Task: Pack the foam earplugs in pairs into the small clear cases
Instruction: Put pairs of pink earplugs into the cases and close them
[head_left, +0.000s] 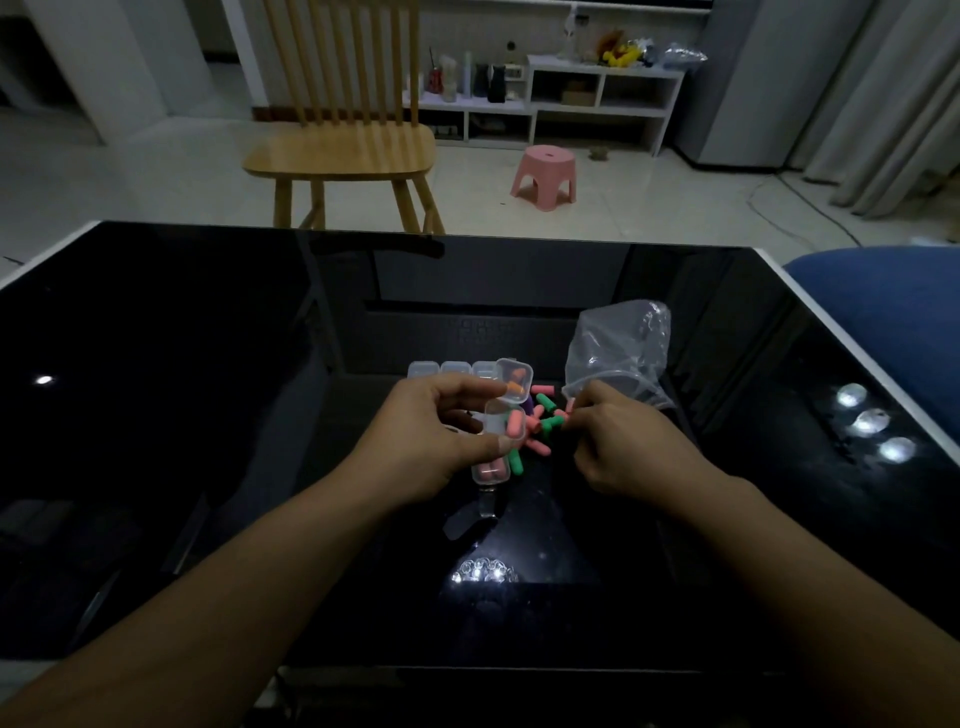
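The left hand (434, 431), at the centre of the frame, pinches a small clear case (501, 428) between thumb and fingers, holding it up off the table with its open side turned toward the other hand, probably so an earplug can be dropped straight in. One pink earplug (514, 423) already shows inside it. The right hand (631, 441), just right of centre, has its fingers curled and its fingertips (571, 418) down at the edge of the loose earplugs (543, 415); it seems to be pinching one, likely the partner for the pink plug, but the grip itself is too small and dim to make out.

The loose plugs, pink and green with a hint of purple, lie in a small heap on the black table (208, 415) between the two hands, close enough for short reaches. Just above the held case, another case (514, 382) stands with its lid up and an orange plug inside. A row of clear cases (449, 370) sits behind the left hand, lined up within reach. Below the held case, toward the bottom of the frame, lies a case (491, 470) with pink plugs inside, seemingly set aside as filled.

A crumpled clear plastic bag (618, 348) sits right of centre, likely what the plugs came in. In the upper part of the frame are a wooden chair (340, 150) and a pink stool (544, 176).
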